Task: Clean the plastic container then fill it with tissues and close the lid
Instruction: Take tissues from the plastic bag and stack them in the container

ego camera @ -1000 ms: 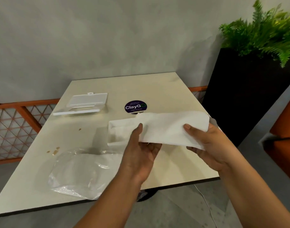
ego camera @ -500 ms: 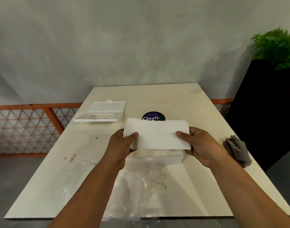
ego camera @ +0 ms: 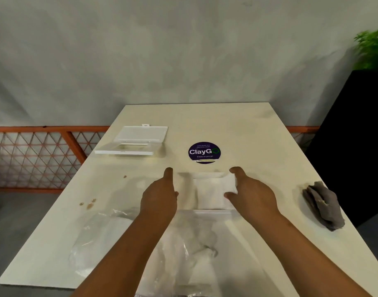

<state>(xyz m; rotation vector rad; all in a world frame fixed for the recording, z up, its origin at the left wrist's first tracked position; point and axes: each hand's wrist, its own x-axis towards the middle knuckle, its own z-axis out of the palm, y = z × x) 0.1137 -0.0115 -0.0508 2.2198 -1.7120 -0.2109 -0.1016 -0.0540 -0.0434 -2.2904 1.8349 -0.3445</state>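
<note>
Bare forearms, sleeveless, ringless hands (ego camera: pixel 205 196)

plant (ego camera: pixel 372 50): blurred, cut by right edge | plastic bag (ego camera: pixel 179 254): forearms hide part

A grey rag (ego camera: pixel 323 205) lies right of a purple sticker (ego camera: pixel 204 152) on the table (ego camera: pixel 237 125).

On the one bench (ego camera: pixel 237 129) there are two hands, the left hand (ego camera: pixel 160 196) and the right hand (ego camera: pixel 251 195); one clear plastic container (ego camera: pixel 205 212) holding one stack of white tissues (ego camera: pixel 209 192); one separate lid (ego camera: pixel 133 141); one crumpled clear plastic bag (ego camera: pixel 175 249); one grey cloth (ego camera: pixel 322 204); one round purple sticker (ego camera: pixel 204 152); and one potted plant (ego camera: pixel 372 50).
</note>
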